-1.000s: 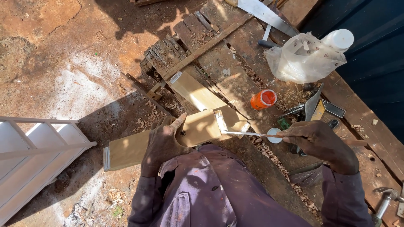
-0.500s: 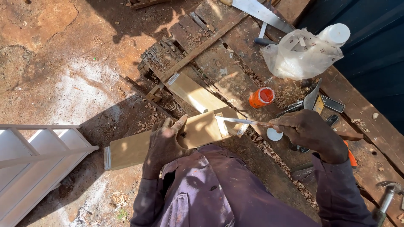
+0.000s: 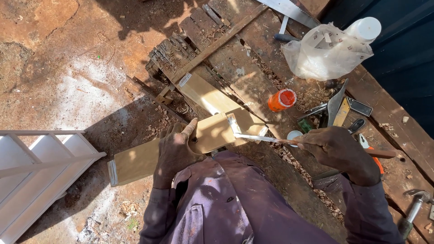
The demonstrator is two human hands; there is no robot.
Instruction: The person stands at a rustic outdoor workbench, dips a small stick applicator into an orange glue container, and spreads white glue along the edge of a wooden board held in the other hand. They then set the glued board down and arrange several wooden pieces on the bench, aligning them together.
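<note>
My left hand (image 3: 177, 149) presses down on a long pale wooden board (image 3: 135, 158) that sticks out over the ground from the bench. My right hand (image 3: 337, 149) grips a wooden-handled blade tool (image 3: 262, 138), its flat metal blade laid against the board's whitish-coated end (image 3: 233, 124). A second pale board (image 3: 208, 96) lies just beyond, angled across the bench. A small white cap (image 3: 294, 134) sits beside the blade. My purple sleeves fill the bottom of the view.
An orange lidded jar (image 3: 281, 100) stands on the rough plank bench (image 3: 253, 77). A clear bag with a white bottle (image 3: 330, 49), a saw blade (image 3: 291, 9), squares and trowels (image 3: 339, 108), and a hammer (image 3: 413, 208) lie right. A white lattice frame (image 3: 36, 167) stands left.
My right hand has drawn the blade slightly along the board's end; the view has shifted a little. My left hand stays pressed on the board.
</note>
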